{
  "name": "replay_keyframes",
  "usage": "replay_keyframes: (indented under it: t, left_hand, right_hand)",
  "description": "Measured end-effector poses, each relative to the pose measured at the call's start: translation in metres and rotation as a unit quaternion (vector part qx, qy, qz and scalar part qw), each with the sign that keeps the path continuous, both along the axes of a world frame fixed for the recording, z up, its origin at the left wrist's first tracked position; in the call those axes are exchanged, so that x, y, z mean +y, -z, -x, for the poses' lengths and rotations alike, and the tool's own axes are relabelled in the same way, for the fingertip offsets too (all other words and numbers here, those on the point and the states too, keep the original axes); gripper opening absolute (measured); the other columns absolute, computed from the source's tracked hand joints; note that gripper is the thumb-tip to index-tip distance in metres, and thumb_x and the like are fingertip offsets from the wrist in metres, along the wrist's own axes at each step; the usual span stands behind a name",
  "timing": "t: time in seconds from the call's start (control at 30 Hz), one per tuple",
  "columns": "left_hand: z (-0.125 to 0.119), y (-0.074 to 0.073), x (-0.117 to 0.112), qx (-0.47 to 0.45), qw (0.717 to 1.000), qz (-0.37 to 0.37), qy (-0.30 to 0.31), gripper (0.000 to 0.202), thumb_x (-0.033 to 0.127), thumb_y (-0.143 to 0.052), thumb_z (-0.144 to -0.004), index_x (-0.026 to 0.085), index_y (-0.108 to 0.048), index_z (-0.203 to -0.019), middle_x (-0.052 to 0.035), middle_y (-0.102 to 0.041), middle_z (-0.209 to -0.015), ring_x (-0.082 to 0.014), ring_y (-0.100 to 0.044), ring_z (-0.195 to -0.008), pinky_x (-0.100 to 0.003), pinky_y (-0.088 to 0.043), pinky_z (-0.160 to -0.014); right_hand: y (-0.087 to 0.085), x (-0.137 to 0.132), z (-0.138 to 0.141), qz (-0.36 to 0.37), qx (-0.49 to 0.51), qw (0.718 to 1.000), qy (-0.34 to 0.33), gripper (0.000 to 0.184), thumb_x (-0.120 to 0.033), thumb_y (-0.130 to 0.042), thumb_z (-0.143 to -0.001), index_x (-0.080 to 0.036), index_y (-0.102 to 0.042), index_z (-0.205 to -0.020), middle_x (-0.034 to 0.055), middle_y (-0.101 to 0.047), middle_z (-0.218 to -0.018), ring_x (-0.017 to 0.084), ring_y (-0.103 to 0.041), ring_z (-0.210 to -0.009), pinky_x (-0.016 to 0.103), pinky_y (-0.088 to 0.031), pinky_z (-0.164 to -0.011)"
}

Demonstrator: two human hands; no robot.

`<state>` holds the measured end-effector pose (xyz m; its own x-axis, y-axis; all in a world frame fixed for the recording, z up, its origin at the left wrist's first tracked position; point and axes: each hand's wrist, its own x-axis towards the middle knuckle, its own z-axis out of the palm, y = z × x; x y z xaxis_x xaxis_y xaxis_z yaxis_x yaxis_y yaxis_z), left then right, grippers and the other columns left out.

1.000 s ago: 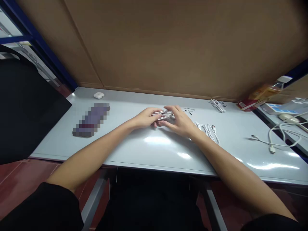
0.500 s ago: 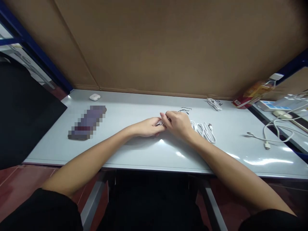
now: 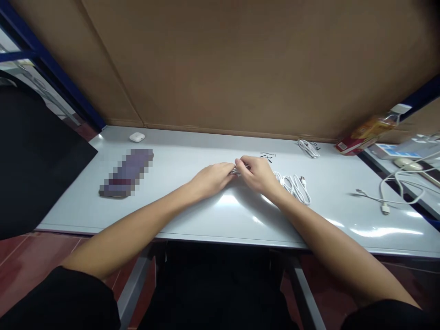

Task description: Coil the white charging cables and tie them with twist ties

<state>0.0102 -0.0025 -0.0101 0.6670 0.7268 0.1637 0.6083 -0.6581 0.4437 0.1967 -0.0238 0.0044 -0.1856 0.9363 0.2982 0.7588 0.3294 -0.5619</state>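
Between my hands, above the grey-white table (image 3: 192, 220), is a bundled white cable (image 3: 235, 171), mostly covered by fingers. My left hand (image 3: 213, 178) is closed around its left part. My right hand (image 3: 256, 173) is closed on its right part, thumb and fingers pressed together. Just right of my right hand lies a coiled white cable (image 3: 294, 187) with its plug showing. Several thin black ties (image 3: 267, 157) lie behind my right hand.
Another white cable bundle (image 3: 308, 149) lies at the back, near a drink bottle (image 3: 369, 130). A loose white cable (image 3: 374, 198) trails over the right edge. On the left are a pixelated flat object (image 3: 128, 173) and a white earbud case (image 3: 137, 137). A cardboard wall (image 3: 220, 68) stands behind.
My left hand has turned so its back faces up more, its fingers wrapped over the cable. My right hand has shifted slightly, still on the bundle. The view has moved a little.
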Motion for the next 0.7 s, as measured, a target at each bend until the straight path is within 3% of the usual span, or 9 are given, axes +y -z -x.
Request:
replay_keyframes:
  t: [0.1,0.2,0.37,0.47,0.57,0.63,0.7]
  left_hand:
    - [-0.001,0.004,-0.001,0.030,0.999,-0.014,-0.022,0.029,0.038,-0.037,-0.109,0.021,-0.060,-0.103,-0.0078,-0.070,-0.104,-0.0237,-0.066,-0.086,-0.034,-0.048,-0.072]
    - [-0.002,0.005,-0.002,0.021,1.000,-0.003,-0.014,0.030,0.040,-0.033,-0.109,0.022,-0.056,-0.101,-0.0071,-0.068,-0.105,-0.0224,-0.064,-0.083,-0.033,-0.045,-0.069]
    - [-0.002,-0.001,-0.002,0.026,0.997,0.066,0.001,0.033,0.046,-0.032,-0.109,0.022,-0.050,-0.094,-0.0058,-0.068,-0.094,-0.0219,-0.062,-0.078,-0.032,-0.041,-0.066]
    - [0.000,-0.006,-0.001,0.018,0.996,0.088,0.019,0.034,0.046,-0.031,-0.109,0.023,-0.051,-0.096,-0.0060,-0.069,-0.094,-0.0215,-0.062,-0.077,-0.032,-0.041,-0.067]
    - [0.005,-0.007,0.004,0.012,0.996,0.084,0.013,0.035,0.048,-0.030,-0.108,0.023,-0.051,-0.095,-0.0057,-0.067,-0.089,-0.0211,-0.060,-0.072,-0.032,-0.041,-0.066]
    - [0.009,-0.006,0.008,0.022,0.996,0.080,-0.013,0.036,0.050,-0.031,-0.108,0.023,-0.049,-0.090,-0.0048,-0.063,-0.083,-0.0205,-0.057,-0.067,-0.033,-0.039,-0.064]
    - [0.012,-0.005,0.012,0.015,0.996,0.077,-0.033,0.036,0.050,-0.033,-0.107,0.023,-0.047,-0.087,-0.0041,-0.061,-0.080,-0.0201,-0.055,-0.066,-0.033,-0.038,-0.063]
  right_hand:
    - [-0.005,0.002,-0.003,0.048,-0.009,0.999,-0.007,0.040,-0.037,-0.043,-0.102,-0.023,-0.040,-0.064,-0.0010,-0.050,-0.060,0.015,-0.041,-0.059,0.030,-0.028,-0.061]
    - [-0.008,0.003,-0.005,0.091,-0.042,0.995,-0.005,0.046,-0.036,-0.038,-0.102,-0.023,-0.037,-0.059,-0.0013,-0.044,-0.055,0.015,-0.037,-0.055,0.031,-0.026,-0.060]
    - [-0.009,0.000,-0.001,0.056,-0.104,0.993,0.027,0.043,-0.027,-0.043,-0.098,-0.023,-0.036,-0.056,-0.0014,-0.040,-0.052,0.015,-0.031,-0.054,0.033,-0.022,-0.058]
    - [-0.011,-0.001,-0.001,0.034,-0.107,0.993,0.024,0.045,-0.034,-0.044,-0.100,-0.023,-0.037,-0.057,-0.0012,-0.042,-0.054,0.014,-0.031,-0.054,0.033,-0.023,-0.058]
    - [-0.017,0.008,-0.019,0.010,-0.053,0.998,0.016,0.049,-0.048,-0.037,-0.105,-0.023,-0.046,-0.064,0.0007,-0.051,-0.060,0.016,-0.042,-0.058,0.032,-0.029,-0.060]
    - [-0.023,0.019,-0.043,-0.007,-0.038,0.996,0.082,0.046,-0.043,-0.034,-0.107,-0.023,-0.054,-0.070,0.0034,-0.058,-0.065,0.019,-0.050,-0.064,0.033,-0.032,-0.062]
    - [-0.027,0.030,-0.070,0.027,-0.084,0.985,0.149,0.037,-0.037,-0.046,-0.102,-0.022,-0.058,-0.071,0.0060,-0.063,-0.070,0.020,-0.052,-0.065,0.035,-0.033,-0.062]
